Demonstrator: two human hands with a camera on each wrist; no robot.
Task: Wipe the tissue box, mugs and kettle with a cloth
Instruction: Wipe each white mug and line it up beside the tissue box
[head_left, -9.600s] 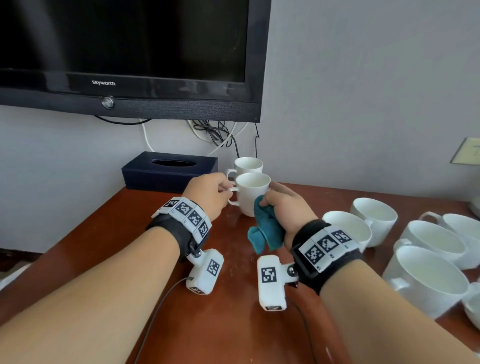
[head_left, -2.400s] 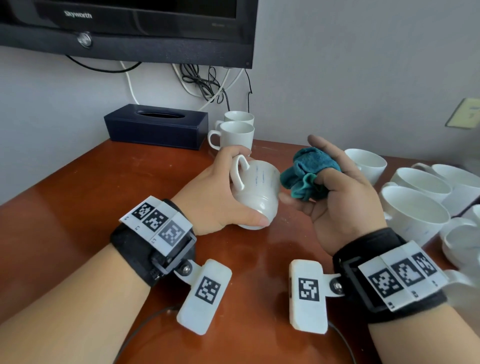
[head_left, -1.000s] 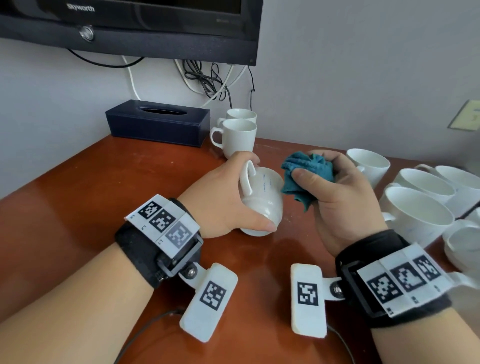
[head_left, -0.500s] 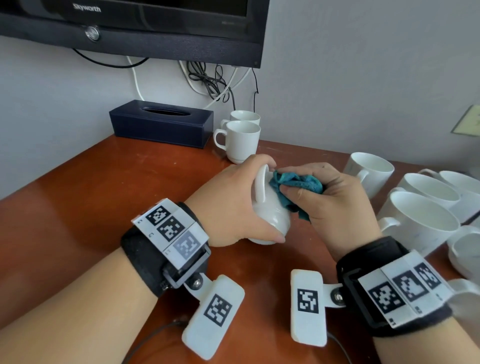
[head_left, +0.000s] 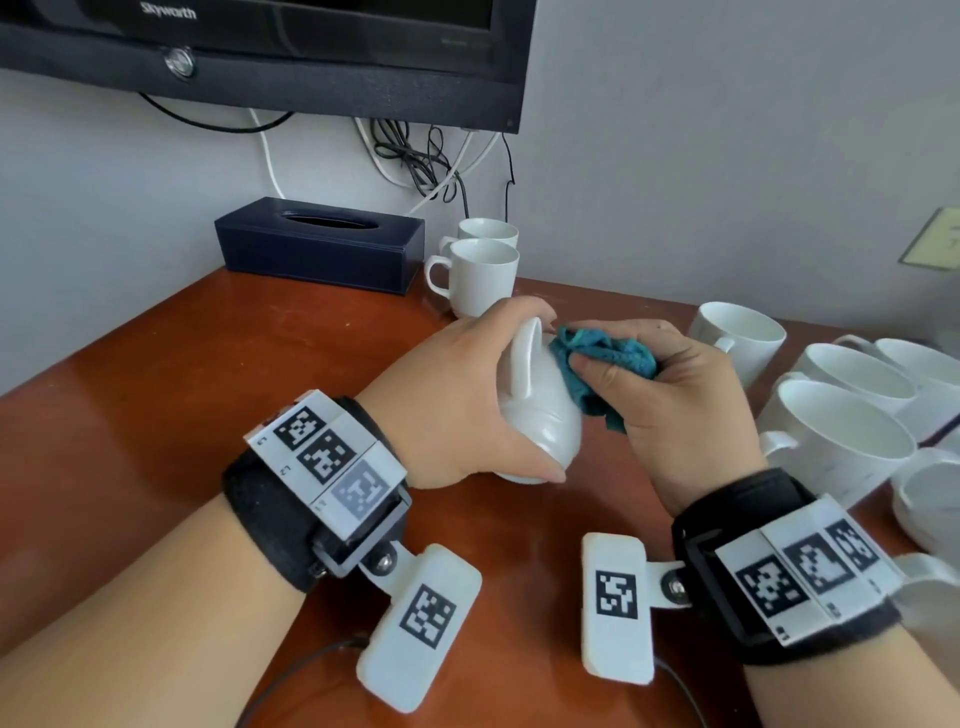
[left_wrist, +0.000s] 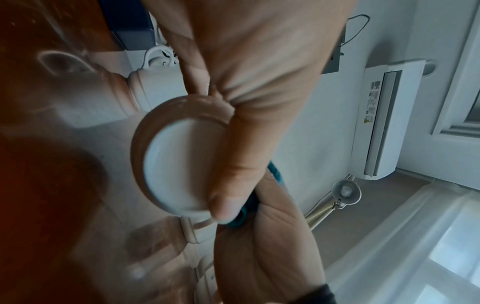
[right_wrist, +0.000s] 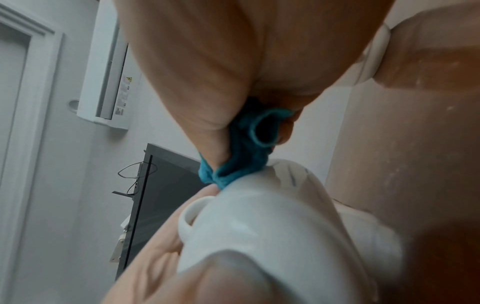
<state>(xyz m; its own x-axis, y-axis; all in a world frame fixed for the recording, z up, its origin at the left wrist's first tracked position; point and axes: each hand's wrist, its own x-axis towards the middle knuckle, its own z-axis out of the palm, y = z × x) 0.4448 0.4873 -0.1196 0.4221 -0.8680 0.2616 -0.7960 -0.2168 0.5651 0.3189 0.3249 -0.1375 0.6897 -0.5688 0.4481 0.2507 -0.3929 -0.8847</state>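
My left hand (head_left: 467, 395) grips a white mug (head_left: 537, 415) tipped on its side above the table, handle up and base toward me; its round base (left_wrist: 179, 170) shows in the left wrist view. My right hand (head_left: 670, 395) holds a bunched teal cloth (head_left: 602, 364) and presses it against the mug's wall (right_wrist: 272, 216) near the rim. The dark blue tissue box (head_left: 322, 244) stands at the back by the wall, with two white mugs (head_left: 483, 275) just right of it. No kettle is in view.
Several more white mugs (head_left: 841, 431) crowd the right side of the brown wooden table (head_left: 182, 415). A black television (head_left: 311, 47) hangs on the wall above, with cables (head_left: 421, 161) dangling under it. A wall socket plate (head_left: 935, 244) is at the far right.
Over the last second my right hand has brought the cloth from beside the mug onto its wall. The left hand has kept its hold and turned the mug's base more toward me.
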